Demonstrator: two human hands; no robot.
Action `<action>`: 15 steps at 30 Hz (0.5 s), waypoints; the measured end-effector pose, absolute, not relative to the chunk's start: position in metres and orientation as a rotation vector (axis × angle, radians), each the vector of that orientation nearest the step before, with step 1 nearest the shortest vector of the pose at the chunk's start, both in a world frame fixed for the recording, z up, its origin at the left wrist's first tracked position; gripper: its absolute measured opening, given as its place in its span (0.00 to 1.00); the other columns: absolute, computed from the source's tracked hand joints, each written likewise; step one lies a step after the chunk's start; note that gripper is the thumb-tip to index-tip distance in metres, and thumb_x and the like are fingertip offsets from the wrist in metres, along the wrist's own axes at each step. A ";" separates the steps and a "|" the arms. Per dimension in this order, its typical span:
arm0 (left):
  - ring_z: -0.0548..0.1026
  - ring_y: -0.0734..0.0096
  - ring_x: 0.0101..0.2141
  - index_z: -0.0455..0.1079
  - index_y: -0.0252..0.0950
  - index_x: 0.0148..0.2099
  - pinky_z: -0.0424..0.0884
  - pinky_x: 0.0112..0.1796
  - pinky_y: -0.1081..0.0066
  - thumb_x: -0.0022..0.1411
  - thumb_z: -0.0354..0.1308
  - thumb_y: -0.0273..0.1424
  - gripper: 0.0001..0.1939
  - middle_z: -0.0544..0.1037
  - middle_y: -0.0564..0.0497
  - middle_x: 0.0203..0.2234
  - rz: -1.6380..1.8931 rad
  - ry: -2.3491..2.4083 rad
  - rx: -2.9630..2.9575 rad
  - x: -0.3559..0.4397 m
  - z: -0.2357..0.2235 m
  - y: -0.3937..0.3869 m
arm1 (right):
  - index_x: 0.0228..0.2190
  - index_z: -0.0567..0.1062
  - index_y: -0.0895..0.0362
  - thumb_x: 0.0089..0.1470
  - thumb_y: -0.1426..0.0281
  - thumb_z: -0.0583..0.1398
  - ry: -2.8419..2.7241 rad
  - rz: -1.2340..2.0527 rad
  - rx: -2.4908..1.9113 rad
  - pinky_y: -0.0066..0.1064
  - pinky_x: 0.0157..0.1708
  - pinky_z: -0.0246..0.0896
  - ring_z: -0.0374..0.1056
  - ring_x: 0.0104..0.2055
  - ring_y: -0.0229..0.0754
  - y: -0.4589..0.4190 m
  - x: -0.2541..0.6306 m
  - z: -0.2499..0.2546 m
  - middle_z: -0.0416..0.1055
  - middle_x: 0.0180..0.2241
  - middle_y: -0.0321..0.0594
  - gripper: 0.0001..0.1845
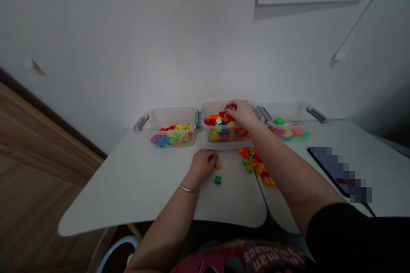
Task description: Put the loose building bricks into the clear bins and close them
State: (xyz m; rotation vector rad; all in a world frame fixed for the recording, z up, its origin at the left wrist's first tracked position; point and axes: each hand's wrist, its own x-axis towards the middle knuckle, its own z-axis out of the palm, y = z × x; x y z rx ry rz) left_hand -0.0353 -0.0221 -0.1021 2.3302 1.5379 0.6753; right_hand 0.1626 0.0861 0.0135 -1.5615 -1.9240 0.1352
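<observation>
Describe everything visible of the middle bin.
The middle bin is a clear, plastic-looking open box, upright at the back of the white table, between the left bin and right bin. Multicoloured bricks inside, many red or orange, show through its front. The right hand reaches inside; contact with the box is unclear.

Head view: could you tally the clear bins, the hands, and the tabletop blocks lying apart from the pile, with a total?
Clear bins: 3 (left bin, middle bin, right bin)
Hands: 2 (left hand, right hand)
Separate tabletop blocks: 2 (green block, orange-yellow block)
Total: 7
</observation>
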 end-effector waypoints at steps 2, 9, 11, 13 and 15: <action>0.75 0.64 0.40 0.78 0.38 0.38 0.67 0.46 0.66 0.61 0.54 0.28 0.11 0.81 0.49 0.36 0.675 1.530 2.339 -0.035 -0.102 -0.022 | 0.38 0.79 0.52 0.54 0.64 0.60 -1.957 0.092 -1.561 0.35 0.42 0.63 0.71 0.40 0.44 0.085 0.163 0.013 0.78 0.38 0.41 0.12; 0.75 0.63 0.40 0.78 0.38 0.38 0.67 0.45 0.66 0.60 0.55 0.27 0.10 0.81 0.49 0.36 0.703 1.520 2.324 -0.035 -0.103 -0.022 | 0.40 0.79 0.54 0.55 0.68 0.59 -2.013 -0.023 -1.550 0.41 0.50 0.60 0.67 0.48 0.49 0.082 0.160 0.011 0.77 0.42 0.45 0.13; 0.75 0.63 0.40 0.78 0.37 0.38 0.67 0.45 0.66 0.60 0.55 0.27 0.10 0.81 0.49 0.36 0.709 1.524 2.317 -0.035 -0.103 -0.022 | 0.41 0.79 0.56 0.54 0.69 0.59 -1.992 -0.045 -1.509 0.43 0.50 0.60 0.67 0.47 0.50 0.082 0.160 0.010 0.76 0.42 0.46 0.13; 0.75 0.63 0.41 0.78 0.37 0.38 0.67 0.46 0.67 0.60 0.55 0.27 0.10 0.81 0.49 0.37 0.708 1.531 2.313 -0.035 -0.102 -0.023 | 0.41 0.78 0.57 0.53 0.71 0.58 -1.929 -0.066 -1.420 0.43 0.50 0.61 0.68 0.46 0.49 0.082 0.161 0.008 0.76 0.42 0.47 0.14; 0.76 0.63 0.41 0.78 0.38 0.38 0.67 0.46 0.67 0.60 0.55 0.27 0.10 0.82 0.49 0.36 0.702 1.539 2.306 -0.035 -0.102 -0.023 | 0.41 0.76 0.57 0.53 0.72 0.58 -1.851 -0.073 -1.277 0.41 0.49 0.62 0.68 0.44 0.47 0.081 0.163 0.009 0.75 0.42 0.46 0.14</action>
